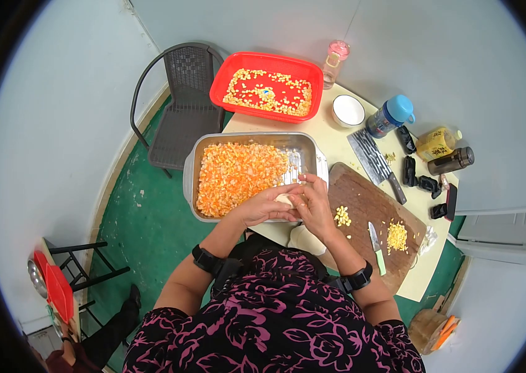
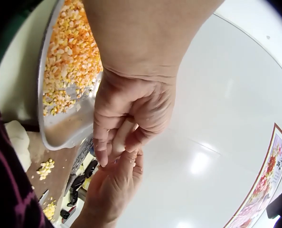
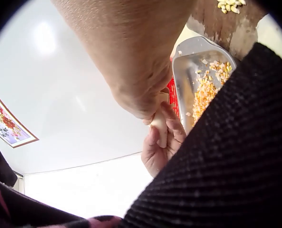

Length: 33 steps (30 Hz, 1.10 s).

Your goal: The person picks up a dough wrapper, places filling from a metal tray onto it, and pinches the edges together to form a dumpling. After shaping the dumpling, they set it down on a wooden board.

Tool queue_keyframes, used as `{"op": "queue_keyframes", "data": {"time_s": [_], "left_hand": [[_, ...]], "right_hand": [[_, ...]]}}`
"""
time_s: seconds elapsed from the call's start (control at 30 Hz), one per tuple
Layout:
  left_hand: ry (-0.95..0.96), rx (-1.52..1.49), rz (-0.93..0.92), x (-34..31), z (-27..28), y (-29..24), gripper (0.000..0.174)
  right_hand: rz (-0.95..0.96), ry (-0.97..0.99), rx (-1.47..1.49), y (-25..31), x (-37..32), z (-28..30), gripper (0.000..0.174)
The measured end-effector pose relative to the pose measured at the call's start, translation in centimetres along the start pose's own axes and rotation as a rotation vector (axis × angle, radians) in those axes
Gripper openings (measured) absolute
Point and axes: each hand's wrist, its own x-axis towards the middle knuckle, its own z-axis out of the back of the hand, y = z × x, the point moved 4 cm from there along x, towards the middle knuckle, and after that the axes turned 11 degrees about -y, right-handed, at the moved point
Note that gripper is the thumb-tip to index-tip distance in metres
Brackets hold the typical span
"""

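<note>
Over the near right corner of a metal baking pan point(image 1: 310, 144), my left hand point(image 1: 263, 207) and right hand point(image 1: 315, 210) meet around a small piece of white dough point(image 1: 284, 199). In the left wrist view the dough point(image 2: 122, 138) looks like a smooth, pale roll between curled fingers. The right wrist view shows its end point(image 3: 160, 130) pinched by the left thumb and fingers, with the right hand point(image 3: 143, 97) closing over the other side. Chopped orange, white and yellow filling point(image 1: 235, 177) fills most of the pan. A larger white lump point(image 1: 305, 240) lies at the table edge below my hands.
Right of the pan, a wooden board point(image 1: 362, 186) bears chopped yellow heaps and a green-handled knife point(image 1: 376, 248); a cleaver point(image 1: 375, 161) lies at its far edge. Behind stand a red basket point(image 1: 219, 93) with kernels, a white bowl point(image 1: 348, 111) and bottles. A chair point(image 1: 185, 130) is left.
</note>
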Motion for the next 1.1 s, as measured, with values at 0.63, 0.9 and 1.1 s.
{"op": "queue_keyframes", "data": {"time_s": [0.63,0.9,1.1], "left_hand": [[0.007,0.038,-0.006,0.1,0.4,0.2,0.066],[-0.054,0.111,-0.091,0.0,0.1,-0.4,0.062],[-0.181,-0.037,-0.227,1.0,0.6,-0.8,0.044]], "right_hand": [[-0.017,0.049,0.003,0.1,-0.2,-0.3,0.010],[0.042,-0.044,-0.015,0.7,0.1,0.0,0.006],[0.025,-0.286,-0.020,1.6,0.5,1.1,0.006]]}}
